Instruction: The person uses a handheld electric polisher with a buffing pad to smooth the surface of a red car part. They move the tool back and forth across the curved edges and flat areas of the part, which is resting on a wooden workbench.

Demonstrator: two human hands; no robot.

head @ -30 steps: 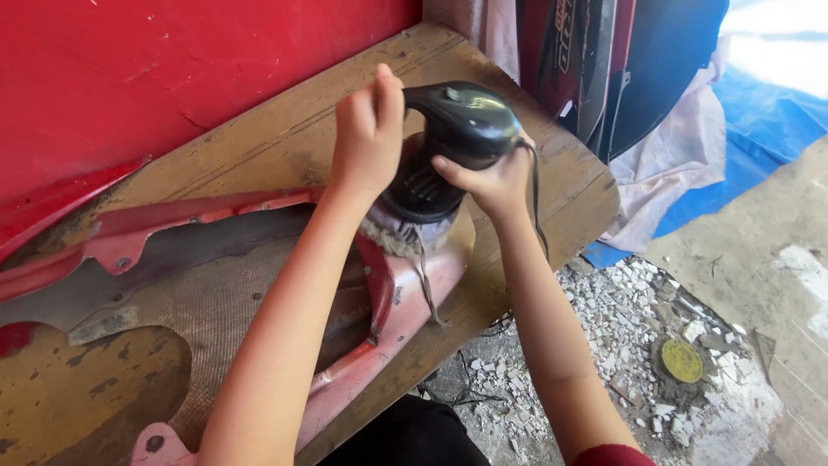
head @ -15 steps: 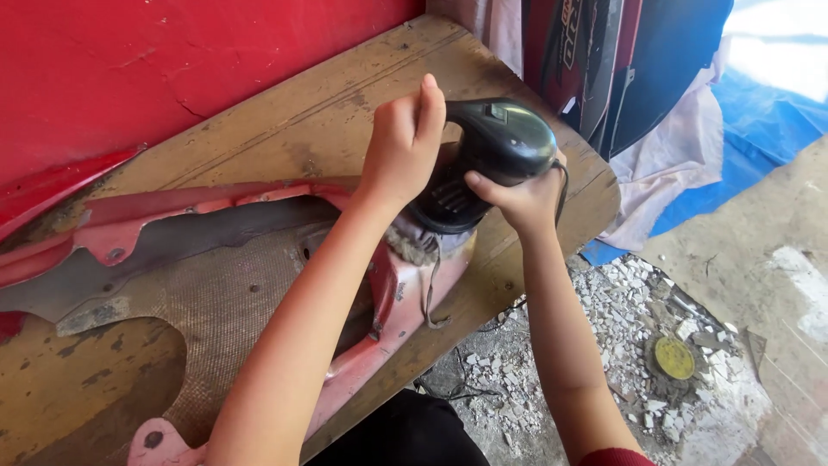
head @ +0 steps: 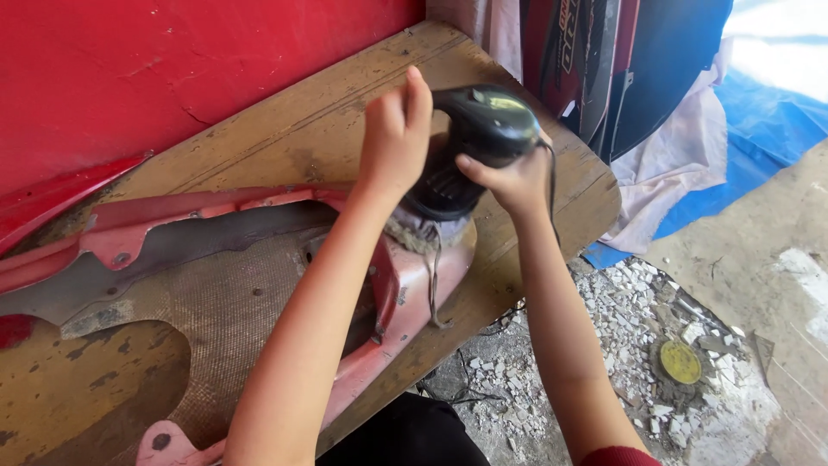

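**Sander on the red panel, right end of the bench**

Both hands on a black power sander [head: 470,151], just right of centre in the upper half of the frame. Left hand [head: 392,142] sits against the tool's left side, fingers [head: 417,95] together and pointing up, palm pressed to the housing rather than wrapped round it. Right hand [head: 513,181] grips from the right, below the domed top; fingers closed around the body, thumb lying across the front. A dark cord [head: 552,185] drops from the tool past the right wrist.

The sander's base rests on the rounded end of a red fibreglass panel [head: 405,285], which lies flat across a worn wooden bench [head: 552,224]. A frayed pad or cloth fringe shows under the base, loose strands hanging over the panel edge.

Progress, as judged from the surface: the panel end around the tool looks dull pink and scuffed, so that patch seems partly worked. The long red strips toward the left of the frame hold a deeper colour and look less touched. The panel's middle shows bare woven brown matting; whether that is to be sanded cannot be told. The larger share appears left to do.

Around: a red painted wall [head: 172,69] upper left; dark panels and white cloth upper right; blue tarp [head: 776,121] far right; pale rubble on the floor at lower right, with a yellow disc [head: 681,362] lying in it.
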